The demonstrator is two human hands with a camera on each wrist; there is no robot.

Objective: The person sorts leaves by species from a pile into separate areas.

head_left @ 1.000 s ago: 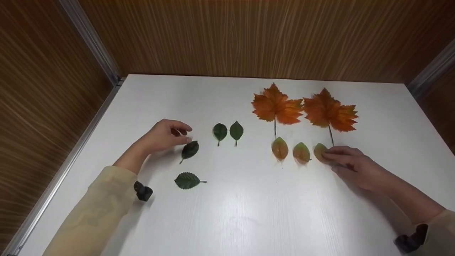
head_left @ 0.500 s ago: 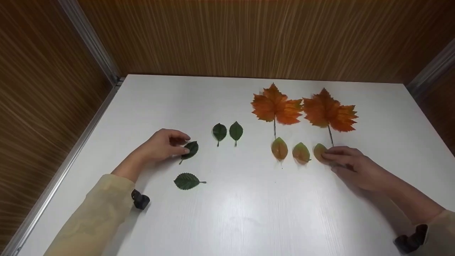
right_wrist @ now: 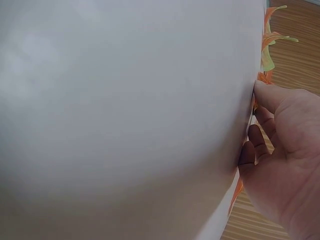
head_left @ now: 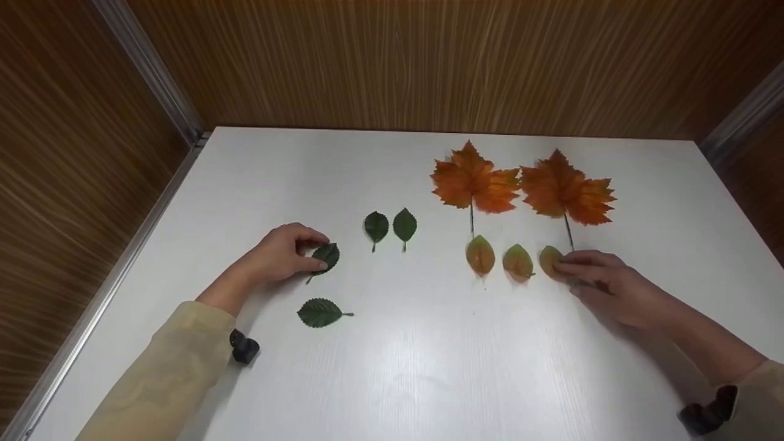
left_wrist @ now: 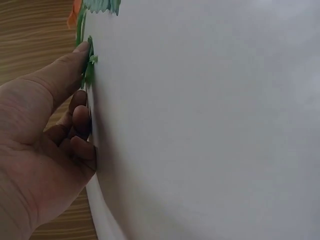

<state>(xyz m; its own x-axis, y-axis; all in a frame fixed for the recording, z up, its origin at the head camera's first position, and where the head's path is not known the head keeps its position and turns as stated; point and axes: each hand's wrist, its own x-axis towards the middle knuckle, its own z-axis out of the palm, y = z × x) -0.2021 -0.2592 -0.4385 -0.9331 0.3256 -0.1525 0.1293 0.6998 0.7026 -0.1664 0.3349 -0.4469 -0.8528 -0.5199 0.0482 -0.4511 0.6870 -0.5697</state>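
Observation:
At the left of the head view my left hand (head_left: 283, 254) pinches a dark green leaf (head_left: 327, 256), the thumb on its face and the fingertips by its upper edge. This green leaf (left_wrist: 89, 75) shows edge-on at the thumb in the left wrist view. Over on the right, my right hand (head_left: 606, 285) grips the near part of a yellow-green leaf (head_left: 550, 260); its fingers hide much of that leaf. Just below the left hand lies another green leaf (head_left: 320, 313), its stem pointing right.
Two upright green leaves, a rounder leaf (head_left: 376, 227) and a pointed leaf (head_left: 405, 225), lie mid-table. Two orange maple leaves (head_left: 470, 180) lie behind two yellow-green leaves (head_left: 480, 255). Brown wood-grain panels (head_left: 404, 67) border the white table (head_left: 392, 380) at the back and sides.
My left hand has come down onto the dark green leaf, its thumb moving from beside the leaf's tip onto its face. The right hand stays in place.

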